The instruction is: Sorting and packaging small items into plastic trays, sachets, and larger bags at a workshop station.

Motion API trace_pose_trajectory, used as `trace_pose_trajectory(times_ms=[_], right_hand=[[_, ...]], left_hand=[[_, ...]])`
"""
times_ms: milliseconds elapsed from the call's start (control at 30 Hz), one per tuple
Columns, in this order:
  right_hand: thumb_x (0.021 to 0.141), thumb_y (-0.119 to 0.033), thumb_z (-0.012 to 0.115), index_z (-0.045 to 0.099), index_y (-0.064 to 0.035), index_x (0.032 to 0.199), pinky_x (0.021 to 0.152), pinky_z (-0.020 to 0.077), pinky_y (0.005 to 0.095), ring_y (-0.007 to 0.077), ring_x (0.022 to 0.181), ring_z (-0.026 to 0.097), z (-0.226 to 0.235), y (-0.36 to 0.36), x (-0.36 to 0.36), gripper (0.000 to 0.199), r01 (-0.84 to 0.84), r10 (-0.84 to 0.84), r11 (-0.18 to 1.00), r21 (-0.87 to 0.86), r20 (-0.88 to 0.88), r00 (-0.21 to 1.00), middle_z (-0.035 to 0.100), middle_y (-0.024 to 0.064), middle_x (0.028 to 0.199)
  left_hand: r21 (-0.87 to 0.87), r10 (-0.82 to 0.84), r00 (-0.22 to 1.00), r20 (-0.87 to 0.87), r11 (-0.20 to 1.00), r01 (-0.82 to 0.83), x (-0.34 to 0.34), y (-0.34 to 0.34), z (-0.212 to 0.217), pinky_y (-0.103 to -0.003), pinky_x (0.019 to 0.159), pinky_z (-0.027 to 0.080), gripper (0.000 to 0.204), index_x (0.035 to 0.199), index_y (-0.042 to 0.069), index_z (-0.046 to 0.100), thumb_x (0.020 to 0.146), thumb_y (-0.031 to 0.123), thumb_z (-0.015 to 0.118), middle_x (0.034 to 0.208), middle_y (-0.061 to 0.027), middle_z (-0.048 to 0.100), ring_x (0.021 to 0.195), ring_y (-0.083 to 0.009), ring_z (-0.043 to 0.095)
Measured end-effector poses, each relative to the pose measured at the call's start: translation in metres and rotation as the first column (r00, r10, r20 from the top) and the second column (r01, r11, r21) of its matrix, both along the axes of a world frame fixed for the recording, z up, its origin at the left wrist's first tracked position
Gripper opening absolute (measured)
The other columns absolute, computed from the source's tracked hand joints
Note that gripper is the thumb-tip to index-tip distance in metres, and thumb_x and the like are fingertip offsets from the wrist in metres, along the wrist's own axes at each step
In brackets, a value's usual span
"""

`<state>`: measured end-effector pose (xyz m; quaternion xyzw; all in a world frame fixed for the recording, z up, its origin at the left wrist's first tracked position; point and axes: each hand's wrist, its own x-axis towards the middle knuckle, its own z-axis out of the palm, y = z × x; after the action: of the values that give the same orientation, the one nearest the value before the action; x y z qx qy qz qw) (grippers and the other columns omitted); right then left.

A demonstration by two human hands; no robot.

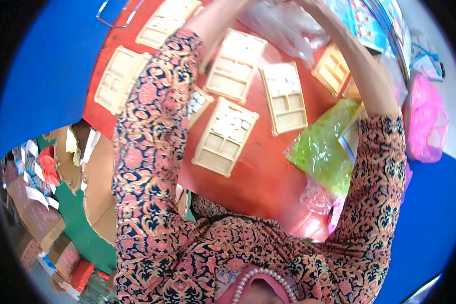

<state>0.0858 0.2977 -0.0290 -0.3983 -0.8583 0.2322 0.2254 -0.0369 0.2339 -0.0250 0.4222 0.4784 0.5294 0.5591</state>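
Observation:
Both my arms, in patterned sleeves, reach to the far edge of the red table. My left forearm runs out past the top edge, so that hand is out of sight. Only a sliver of my right hand shows at the top, its fingers cut off. Between the two arms lies a clear plastic bag, nearest to my right hand. Cream divided trays with small white pieces lie nearer me: one tray in the middle, another tray to its right, and a third tray behind.
More cream trays lie at the left, and a yellowish divided tray at the right. A green plastic bag rests by my right sleeve. Beyond that arm is a pink bag. Torn cardboard and boxes fill the lower left.

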Motion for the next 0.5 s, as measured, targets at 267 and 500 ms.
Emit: trace_pose_trajectory(times_ms=[267,500], right_hand=[[0.072,-0.001,0.058,0.066,0.0041,0.075,0.045,0.0487,0.0308,0.0164,0.048,0.06,0.038,-0.043,-0.021,0.01,-0.013,0.008,0.992,-0.123,-0.04,0.999,0.062,0.011,0.06],[0.079,-0.015,0.068,0.061,0.0009,0.072,0.056,0.0495,0.0305,0.0171,0.057,0.058,0.059,-0.072,-0.107,0.019,-0.433,0.203,0.773,-0.465,-0.465,0.862,0.06,0.0073,0.068]], left_hand=[[-0.163,0.216,0.964,0.156,0.968,-0.191,-0.023,-0.001,-0.013,-0.03,0.039,0.043,0.014,0.078,0.002,0.057,0.085,0.009,0.047,0.064,-0.0093,0.055,0.048,-0.0197,0.053],[-0.051,0.244,0.724,0.645,0.959,-0.278,-0.142,-0.048,-0.033,-0.023,0.045,0.047,0.013,0.091,0.001,0.058,0.088,0.014,0.054,0.075,-0.0091,0.059,0.06,-0.0165,0.057]])
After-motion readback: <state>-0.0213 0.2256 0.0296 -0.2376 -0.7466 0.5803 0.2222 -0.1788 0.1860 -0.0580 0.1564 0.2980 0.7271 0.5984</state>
